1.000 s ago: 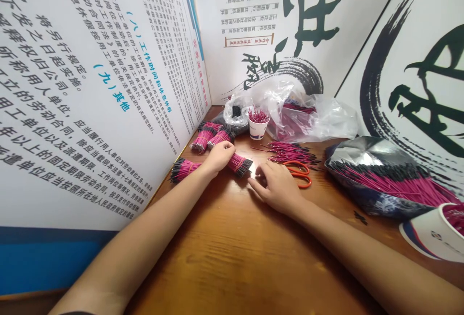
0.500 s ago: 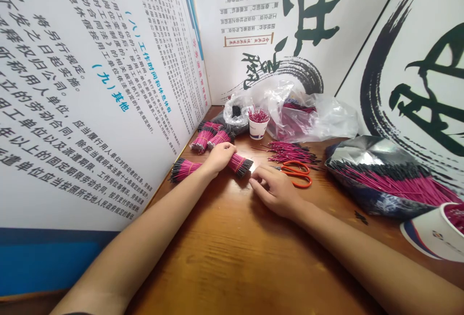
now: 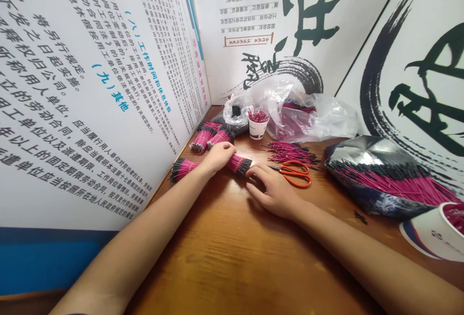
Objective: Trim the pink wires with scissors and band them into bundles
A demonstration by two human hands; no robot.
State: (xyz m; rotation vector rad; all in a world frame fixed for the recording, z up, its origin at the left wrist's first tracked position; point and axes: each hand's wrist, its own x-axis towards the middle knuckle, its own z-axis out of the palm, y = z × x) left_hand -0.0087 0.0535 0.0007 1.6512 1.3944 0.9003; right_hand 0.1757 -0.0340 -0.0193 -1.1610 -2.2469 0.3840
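Note:
My left hand [image 3: 219, 156] is closed around the far part of a bundle of magenta wires [image 3: 237, 163] with black ends, tied with a yellowish band. The bundle lies on the table, its black ends pointing right. Just off those ends rests my right hand [image 3: 273, 192], fingers bent and thumb apart from them, with nothing visible in it. Under my left wrist side lies another tied bundle [image 3: 183, 168], partly covered by the forearm. Several more bundles [image 3: 213, 136] are stacked behind my left hand. Orange-handled scissors [image 3: 295, 174] lie just beyond my right hand.
Loose magenta wires [image 3: 292, 153] are spread behind the scissors. A paper cup [image 3: 258, 129] of wires and clear plastic bags [image 3: 329, 117] stand at the back. At right are an open bag of wires [image 3: 384, 175] and a larger cup [image 3: 427, 235]. Printed panels [image 3: 108, 126] wall the table.
My right hand has shifted slightly left, closer to the bundle's black ends, with thumb and fingers a little farther apart. The held bundle has moved slightly; my left hand keeps its grip.

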